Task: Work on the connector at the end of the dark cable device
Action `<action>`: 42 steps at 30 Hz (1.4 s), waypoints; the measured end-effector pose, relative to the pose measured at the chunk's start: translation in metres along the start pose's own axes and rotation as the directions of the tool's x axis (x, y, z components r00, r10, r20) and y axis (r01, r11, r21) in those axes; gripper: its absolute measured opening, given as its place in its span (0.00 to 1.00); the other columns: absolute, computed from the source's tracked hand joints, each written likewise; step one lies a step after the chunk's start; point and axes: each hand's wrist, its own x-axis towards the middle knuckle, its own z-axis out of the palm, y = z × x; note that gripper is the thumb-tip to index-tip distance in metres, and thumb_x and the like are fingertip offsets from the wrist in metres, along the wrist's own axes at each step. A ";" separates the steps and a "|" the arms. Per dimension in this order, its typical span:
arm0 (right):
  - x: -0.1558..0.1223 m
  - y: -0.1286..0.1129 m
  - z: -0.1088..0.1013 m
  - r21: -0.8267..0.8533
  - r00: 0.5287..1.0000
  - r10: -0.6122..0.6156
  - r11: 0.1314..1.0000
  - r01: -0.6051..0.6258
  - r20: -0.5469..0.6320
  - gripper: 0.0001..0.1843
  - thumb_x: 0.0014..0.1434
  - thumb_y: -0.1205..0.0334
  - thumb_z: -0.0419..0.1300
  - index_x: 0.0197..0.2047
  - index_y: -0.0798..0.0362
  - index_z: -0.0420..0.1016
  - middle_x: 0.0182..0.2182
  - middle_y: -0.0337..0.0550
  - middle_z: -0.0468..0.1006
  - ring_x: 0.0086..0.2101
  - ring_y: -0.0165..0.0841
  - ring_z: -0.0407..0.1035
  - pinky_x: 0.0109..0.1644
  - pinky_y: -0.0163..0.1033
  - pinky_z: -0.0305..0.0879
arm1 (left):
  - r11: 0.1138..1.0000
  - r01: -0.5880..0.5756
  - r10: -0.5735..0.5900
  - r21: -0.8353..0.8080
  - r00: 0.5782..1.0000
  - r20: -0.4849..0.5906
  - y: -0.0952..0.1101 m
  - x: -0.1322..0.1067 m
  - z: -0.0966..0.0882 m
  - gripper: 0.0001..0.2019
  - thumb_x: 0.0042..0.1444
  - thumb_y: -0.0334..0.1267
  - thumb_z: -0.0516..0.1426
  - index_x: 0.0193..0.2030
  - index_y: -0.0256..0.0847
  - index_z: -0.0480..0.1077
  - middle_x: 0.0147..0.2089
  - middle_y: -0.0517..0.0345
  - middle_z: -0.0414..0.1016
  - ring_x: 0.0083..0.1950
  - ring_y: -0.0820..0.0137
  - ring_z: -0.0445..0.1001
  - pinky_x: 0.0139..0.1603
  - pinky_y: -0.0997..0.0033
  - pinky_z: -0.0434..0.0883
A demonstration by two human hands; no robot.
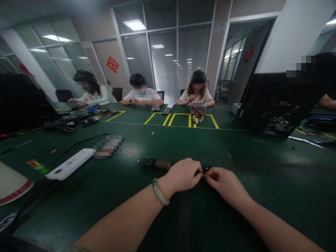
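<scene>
My left hand (183,175) and my right hand (226,183) meet over the green table (236,161), both with fingers pinched together on a small dark thing between them that I cannot make out. A pale green bangle (160,191) sits on my left wrist. Just behind my left hand a dark electric screwdriver (154,163) lies on its side, its tip pointing left; the hand hides its right end.
A white flat device (70,163) with a black cable lies at the left, beside a paper bowl (12,183). An open black computer case (273,105) stands at the right. Three people sit at the far side, one with a power supply (198,111) trailing coloured wires. Yellow tape marks the table.
</scene>
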 end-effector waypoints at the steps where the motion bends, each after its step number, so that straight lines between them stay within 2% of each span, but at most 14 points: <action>1: 0.000 -0.001 0.000 0.000 1.000 0.002 1.000 -0.002 0.005 0.09 0.60 0.57 0.57 0.34 0.48 0.78 0.31 0.37 0.80 0.29 0.33 0.73 0.30 0.35 0.63 | 1.000 0.010 -0.010 0.005 1.000 0.000 0.001 0.000 0.000 0.05 0.62 0.39 0.54 0.41 0.40 0.68 0.39 0.56 0.72 0.44 0.65 0.70 0.45 0.65 0.67; 6: -0.001 -0.003 -0.001 -0.010 1.000 -0.010 1.000 0.010 -0.012 0.09 0.60 0.57 0.57 0.33 0.48 0.78 0.31 0.37 0.80 0.30 0.33 0.72 0.31 0.35 0.63 | 1.000 0.016 -0.016 0.024 1.000 -0.006 0.003 0.000 -0.002 0.04 0.63 0.38 0.54 0.40 0.40 0.66 0.38 0.56 0.71 0.42 0.65 0.70 0.42 0.66 0.67; 11: 0.000 -0.002 0.000 -0.016 1.000 0.002 1.000 -0.002 -0.001 0.09 0.59 0.58 0.57 0.33 0.48 0.78 0.31 0.38 0.80 0.30 0.34 0.73 0.31 0.35 0.62 | 0.998 0.022 -0.021 0.052 1.000 -0.003 0.003 0.001 0.000 0.05 0.64 0.38 0.52 0.40 0.40 0.66 0.37 0.56 0.71 0.43 0.65 0.70 0.43 0.66 0.67; 22: 0.000 -0.002 -0.001 -0.007 1.000 0.000 1.000 0.000 -0.002 0.08 0.60 0.58 0.57 0.33 0.47 0.78 0.30 0.36 0.80 0.30 0.33 0.73 0.31 0.35 0.63 | 0.998 0.039 -0.038 0.046 0.999 -0.018 0.003 0.000 0.000 0.07 0.64 0.40 0.53 0.46 0.41 0.65 0.40 0.55 0.71 0.44 0.65 0.70 0.44 0.66 0.67; 42: 0.001 -0.002 0.000 -0.030 1.000 -0.023 0.999 0.022 -0.015 0.08 0.60 0.59 0.57 0.32 0.48 0.77 0.29 0.36 0.79 0.29 0.33 0.72 0.30 0.34 0.60 | 0.998 0.031 -0.029 0.055 0.999 -0.039 0.001 0.000 0.005 0.07 0.65 0.39 0.51 0.44 0.41 0.66 0.39 0.55 0.71 0.43 0.65 0.71 0.45 0.65 0.68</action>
